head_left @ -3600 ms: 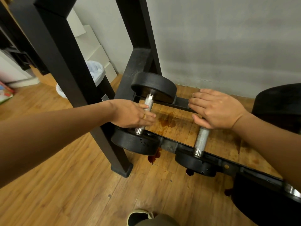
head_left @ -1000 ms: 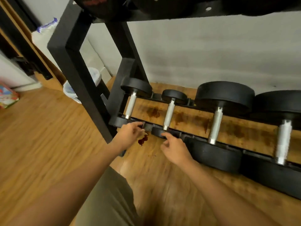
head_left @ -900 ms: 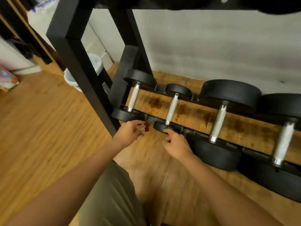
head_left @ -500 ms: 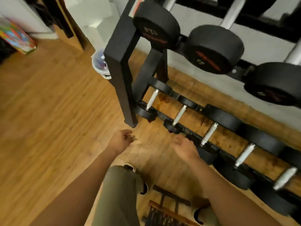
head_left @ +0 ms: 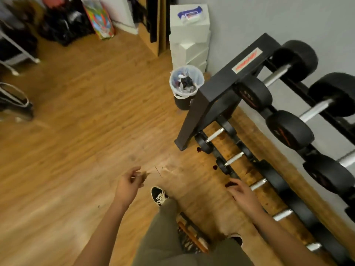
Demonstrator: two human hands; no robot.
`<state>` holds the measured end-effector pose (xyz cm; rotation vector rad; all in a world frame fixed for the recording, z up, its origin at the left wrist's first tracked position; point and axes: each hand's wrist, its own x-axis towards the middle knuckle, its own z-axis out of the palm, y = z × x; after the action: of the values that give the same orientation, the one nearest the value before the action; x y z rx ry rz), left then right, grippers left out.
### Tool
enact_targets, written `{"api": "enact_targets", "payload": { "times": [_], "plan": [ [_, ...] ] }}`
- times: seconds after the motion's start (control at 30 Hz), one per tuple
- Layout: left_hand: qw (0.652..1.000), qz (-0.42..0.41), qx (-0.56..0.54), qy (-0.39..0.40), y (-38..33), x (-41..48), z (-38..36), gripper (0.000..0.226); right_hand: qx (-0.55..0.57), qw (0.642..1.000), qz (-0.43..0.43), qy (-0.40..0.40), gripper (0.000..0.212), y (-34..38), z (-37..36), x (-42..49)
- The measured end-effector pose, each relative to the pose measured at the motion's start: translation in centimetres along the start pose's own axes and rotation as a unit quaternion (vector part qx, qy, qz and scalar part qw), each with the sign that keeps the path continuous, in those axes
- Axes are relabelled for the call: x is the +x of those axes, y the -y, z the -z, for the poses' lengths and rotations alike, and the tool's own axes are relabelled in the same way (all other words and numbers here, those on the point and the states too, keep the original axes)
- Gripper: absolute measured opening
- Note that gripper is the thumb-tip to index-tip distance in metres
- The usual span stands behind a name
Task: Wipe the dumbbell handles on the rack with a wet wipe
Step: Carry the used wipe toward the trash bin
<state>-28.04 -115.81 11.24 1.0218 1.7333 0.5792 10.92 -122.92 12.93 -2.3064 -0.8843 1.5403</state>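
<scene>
The black dumbbell rack stands at the right against the grey wall. Its bottom row holds small dumbbells with silver handles, and the upper rows carry larger ones. My left hand hangs over the wood floor with loosely curled fingers and holds nothing that I can make out. My right hand hovers with relaxed fingers just in front of the bottom row, touching nothing. A pack of wipes lies on top of stacked white boxes at the back. No wipe shows in either hand.
A lined waste bin with rubbish stands left of the rack. Bags and dark items line the far wall. My shoe and trouser leg are below, and a patterned object lies on the floor between my feet.
I have risen from beside the lowest dumbbells and the view has pulled back and swung left. Both hands have come off the bottom row and now hang free.
</scene>
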Motion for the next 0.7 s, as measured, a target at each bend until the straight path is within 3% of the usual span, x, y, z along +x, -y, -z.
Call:
{"api": "enact_targets", "payload": {
  "times": [0.27, 0.7],
  "plan": [
    [0.998, 0.065, -0.019, -0.006, 3.4, -0.2, 9.4, 0.027, -0.008, 0.999, -0.018, -0.039, 0.041, 6.5, -5.5, -0.7],
    [0.998, 0.065, -0.004, -0.023, 0.5, 6.8, 14.6, 0.039, 0.078, 0.996, -0.001, -0.053, 0.034, 18.4, -9.5, 2.7]
  ]
}}
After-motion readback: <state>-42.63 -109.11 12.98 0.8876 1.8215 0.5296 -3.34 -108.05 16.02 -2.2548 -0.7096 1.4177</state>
